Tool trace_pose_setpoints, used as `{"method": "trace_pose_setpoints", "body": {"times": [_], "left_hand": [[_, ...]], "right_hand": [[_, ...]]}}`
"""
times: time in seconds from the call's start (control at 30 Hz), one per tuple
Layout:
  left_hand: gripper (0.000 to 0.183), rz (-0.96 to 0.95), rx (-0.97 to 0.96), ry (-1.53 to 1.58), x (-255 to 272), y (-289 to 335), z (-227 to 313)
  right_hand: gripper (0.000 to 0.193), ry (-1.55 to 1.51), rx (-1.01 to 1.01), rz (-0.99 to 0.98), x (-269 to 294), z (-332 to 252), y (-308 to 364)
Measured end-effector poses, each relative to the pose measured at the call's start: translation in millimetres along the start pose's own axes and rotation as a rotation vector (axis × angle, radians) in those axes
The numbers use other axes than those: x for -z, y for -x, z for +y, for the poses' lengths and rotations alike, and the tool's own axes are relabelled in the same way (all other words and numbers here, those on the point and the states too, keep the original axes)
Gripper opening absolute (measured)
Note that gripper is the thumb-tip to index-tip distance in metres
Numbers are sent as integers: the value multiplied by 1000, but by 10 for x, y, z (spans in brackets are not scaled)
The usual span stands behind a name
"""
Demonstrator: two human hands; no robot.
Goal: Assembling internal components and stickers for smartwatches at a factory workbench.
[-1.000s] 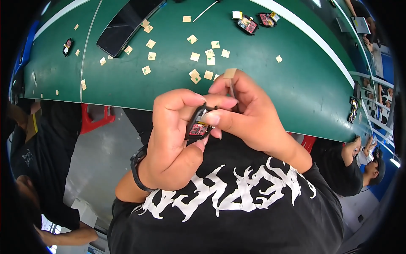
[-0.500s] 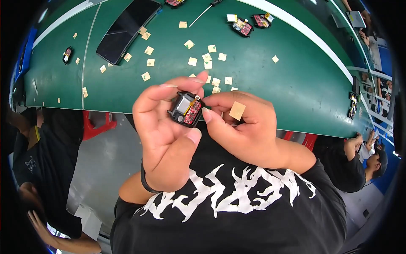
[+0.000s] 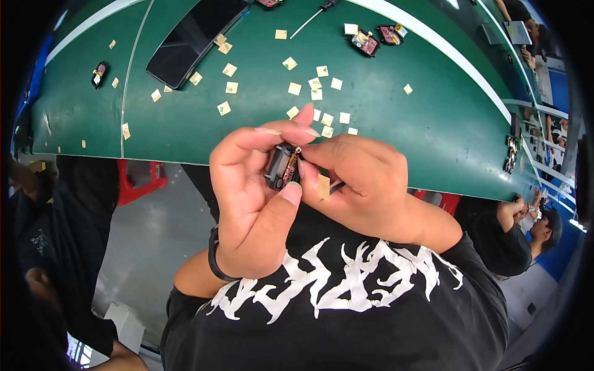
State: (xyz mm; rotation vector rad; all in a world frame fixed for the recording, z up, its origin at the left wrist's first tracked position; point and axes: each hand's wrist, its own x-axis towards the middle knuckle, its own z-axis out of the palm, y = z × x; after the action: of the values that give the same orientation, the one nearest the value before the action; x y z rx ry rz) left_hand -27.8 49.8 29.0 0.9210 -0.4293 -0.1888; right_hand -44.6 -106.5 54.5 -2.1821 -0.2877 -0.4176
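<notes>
Your left hand [image 3: 244,207] grips the small, black-cased device [image 3: 280,163] between your hands; its tilt obscures part of the red circuit board [image 3: 290,169]. Your right hand [image 3: 365,176] meets its edge; the pinch cannot be confirmed. Beside a flat tan square [image 3: 323,187], a dark item [image 3: 336,185] is mostly hidden.

Green tabletop [image 3: 445,142], white-edged, a pale seam crossing its left part; on it, one dark glossy slab [image 3: 197,43] lying aslant and, well apart to its right, one screwdriver [image 3: 311,19] — thin shaft, dark handle. Below the table's near edge: two red seats [image 3: 129,193], one to each side, over grey floor [image 3: 167,247]. Flanking — a person in dark clothing [image 3: 71,235] at left, a capped person [image 3: 504,244] at right.
</notes>
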Motion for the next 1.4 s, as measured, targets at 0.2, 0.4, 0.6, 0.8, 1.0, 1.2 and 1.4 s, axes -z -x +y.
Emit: {"method": "trace_pose_setpoints", "body": {"times": [0.2, 0.4, 0.6, 0.8, 1.0, 1.2, 1.4], "left_hand": [[60, -112, -55, 18, 158, 22, -10], [54, 204, 260, 306, 28, 151, 288], [45, 244, 388, 540, 65, 244, 557], [38, 253, 430, 565, 21, 444, 732], [31, 261, 448, 443, -32, 512, 718], [35, 217, 426, 461, -49, 306, 519], [37, 251, 384, 394, -89, -6, 297]], "right_hand": [[13, 32, -20, 19, -72, -109, -7], [11, -68, -150, 0, -104, -269, 47], [10, -175, -279, -53, -67, -558, 194], [7, -254, -330, -98, -81, -783, 397], [7, -480, -460, -194, -67, -812, 529], [15, -709, -860, -261, 81, -668, 326], [19, -778, -944, -304, 196, -401, 73]]}}
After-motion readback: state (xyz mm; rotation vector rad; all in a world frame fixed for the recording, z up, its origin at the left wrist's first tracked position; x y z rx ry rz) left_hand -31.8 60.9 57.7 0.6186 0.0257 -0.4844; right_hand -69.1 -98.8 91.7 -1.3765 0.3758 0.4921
